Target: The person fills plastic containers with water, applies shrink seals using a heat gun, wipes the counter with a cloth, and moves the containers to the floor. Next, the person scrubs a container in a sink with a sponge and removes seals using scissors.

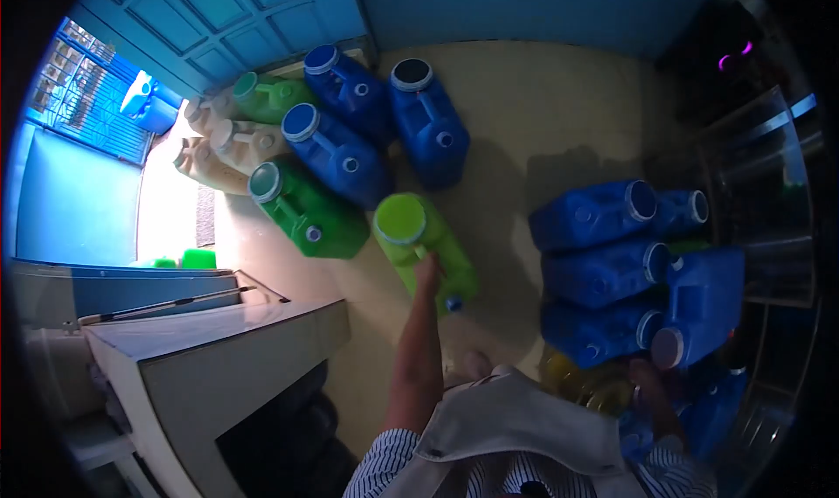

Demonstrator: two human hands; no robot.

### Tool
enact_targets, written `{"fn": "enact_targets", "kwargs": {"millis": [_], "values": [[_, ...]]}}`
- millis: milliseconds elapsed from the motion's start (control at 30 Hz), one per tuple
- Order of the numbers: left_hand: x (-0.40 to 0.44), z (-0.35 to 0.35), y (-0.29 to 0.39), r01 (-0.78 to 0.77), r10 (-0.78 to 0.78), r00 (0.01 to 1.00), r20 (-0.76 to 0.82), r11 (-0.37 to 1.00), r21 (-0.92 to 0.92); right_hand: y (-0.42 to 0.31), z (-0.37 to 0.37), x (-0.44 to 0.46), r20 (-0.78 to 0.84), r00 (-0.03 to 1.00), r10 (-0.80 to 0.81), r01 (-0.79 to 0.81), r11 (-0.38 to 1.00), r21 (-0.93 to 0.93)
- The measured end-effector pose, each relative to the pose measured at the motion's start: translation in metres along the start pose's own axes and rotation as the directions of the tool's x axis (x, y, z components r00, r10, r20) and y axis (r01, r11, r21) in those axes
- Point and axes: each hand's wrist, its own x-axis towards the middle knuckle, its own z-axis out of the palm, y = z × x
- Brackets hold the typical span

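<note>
Left hand (427, 275): grip closed round the handle of a lime jug (448, 266), arm reaching in from 6 o'clock. Jug near mid-view, broad lime lid toward 11 o'clock, small dark cap at its 5 o'clock end. Cannot tell whether its base touches the floor (524, 87).

Right hand (645, 374): down at 4 o'clock, in shade, just beside a blue jug with a mauve lid (710, 301). Cannot tell how far that grip is open, or whether it has hold of anything.

Clock from the lime jug, working out. At 10, close by: dark green jug (328, 223). At 11: two blue jugs with blue lids (345, 170), one behind the other. At 12: blue jug with a black lid (430, 140). Farther off between 10 and 11: pale green jug (288, 96), cream jugs (253, 144) clustered beside it.

At 3, well apart: tight group of blue jugs (581, 218), lids toward the right edge. At 4: yellowish see-through container (568, 380), dim.

At 8: white-topped desk (218, 330), a long stick (179, 303) along its far edge. Beyond, toward 10: bright open doorway (170, 214), blue panelled door (205, 26).
</note>
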Motion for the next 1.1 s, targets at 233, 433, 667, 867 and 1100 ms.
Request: {"fn": "enact_targets", "kwargs": {"millis": [233, 433, 667, 867, 1100], "values": [[0.056, 0.029, 0.073, -0.227, 0.221, 0.973, 0.067, 0.97, 0.084, -0.036, 0.105, -0.065, -0.177, 0.984, -0.015, -0.013, 0.988, -0.157], [-0.065, -0.048, 0.064, -0.061, 0.054, 0.997, 0.058, 0.99, 0.13, -0.028, 0.146, 0.01, -0.108, 0.992, 0.071, -0.105, 0.929, -0.356], [-0.364, -0.244, 0.012, 0.122, -0.12, 0.992, -0.027, 0.959, 0.254, -0.106, 0.341, 0.029, 0.32, 0.939, -0.127, 0.341, 0.476, -0.811], [-0.661, -0.38, -0.038, -0.1, 0.104, 0.879, -0.464, 0.994, 0.034, -0.065, 0.553, -0.076, 0.618, 0.783, -0.063, 0.565, 0.485, -0.667], [-1.025, -0.395, -0.117, -0.434, 0.135, 0.621, -0.772, 0.879, -0.196, 0.126, 0.689, -0.376, 0.745, 0.357, 0.564, 0.686, 0.383, -0.619]]}}
